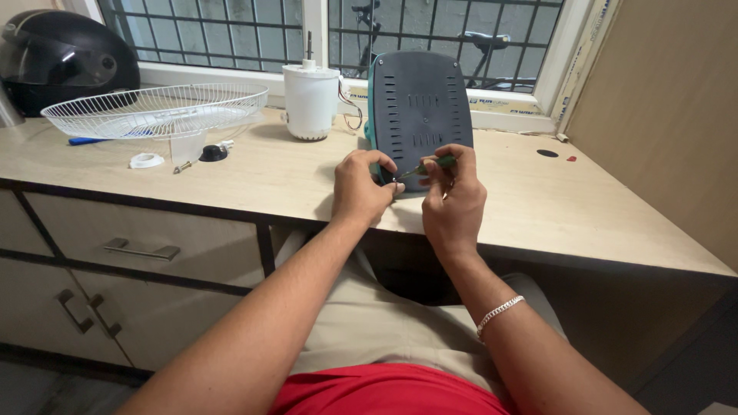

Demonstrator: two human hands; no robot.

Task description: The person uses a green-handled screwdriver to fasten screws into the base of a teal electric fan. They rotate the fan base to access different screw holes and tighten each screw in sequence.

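Right hand: pinches green screwdriver
Left hand: fingers curled, steadying screwdriver tip
Fan base: upright, just beyond both hands

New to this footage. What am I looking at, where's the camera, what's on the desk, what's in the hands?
There is no machine here: a person works with two bare hands, filmed by one camera worn on the head and looking down, so the forearms come in from the bottom.

The left hand steadies the lower edge of a teal fan base, which stands tilted up with its dark grey underside facing the camera. The right hand holds a green-handled screwdriver, its tip against that underside.

On the wooden desk also lie a white wire fan guard, a white motor housing with wires, a black helmet, and a few small loose parts.
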